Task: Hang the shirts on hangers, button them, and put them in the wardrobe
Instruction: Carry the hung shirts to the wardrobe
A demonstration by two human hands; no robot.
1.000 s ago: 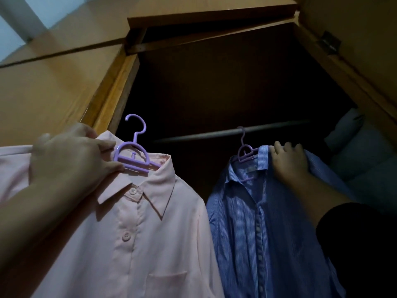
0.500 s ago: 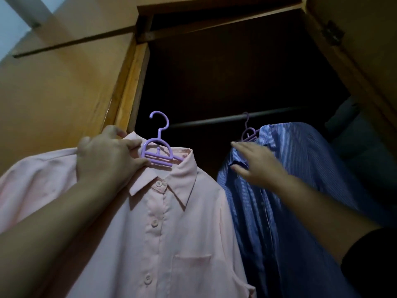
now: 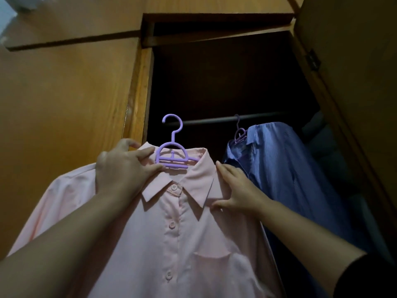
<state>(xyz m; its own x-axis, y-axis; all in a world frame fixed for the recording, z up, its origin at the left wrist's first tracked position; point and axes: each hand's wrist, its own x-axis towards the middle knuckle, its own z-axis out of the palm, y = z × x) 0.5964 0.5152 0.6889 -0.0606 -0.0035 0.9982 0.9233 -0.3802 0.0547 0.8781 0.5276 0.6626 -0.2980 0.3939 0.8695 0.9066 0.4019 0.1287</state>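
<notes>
A buttoned pink shirt (image 3: pixel 171 244) hangs on a purple hanger (image 3: pixel 173 155), held up in front of the open wardrobe. My left hand (image 3: pixel 122 168) grips the shirt's left shoulder and collar beside the hanger. My right hand (image 3: pixel 234 188) pinches the shirt's right shoulder, thumb below the collar tip. The hanger's hook is free, just below and in front of the dark rail (image 3: pixel 214 121). A blue striped shirt (image 3: pixel 285 173) hangs on the rail from a second purple hanger (image 3: pixel 239 134), to the right of the pink shirt.
The wardrobe's wooden frame (image 3: pixel 137 93) stands at the left of the dark opening, and the open door (image 3: pixel 354 82) runs along the right. Grey folded fabric (image 3: pixel 330 147) lies deep at the right, behind the blue shirt.
My right hand has left the blue shirt and come across to the pink shirt's right shoulder. The pink shirt has moved right and up, closer to the rail.
</notes>
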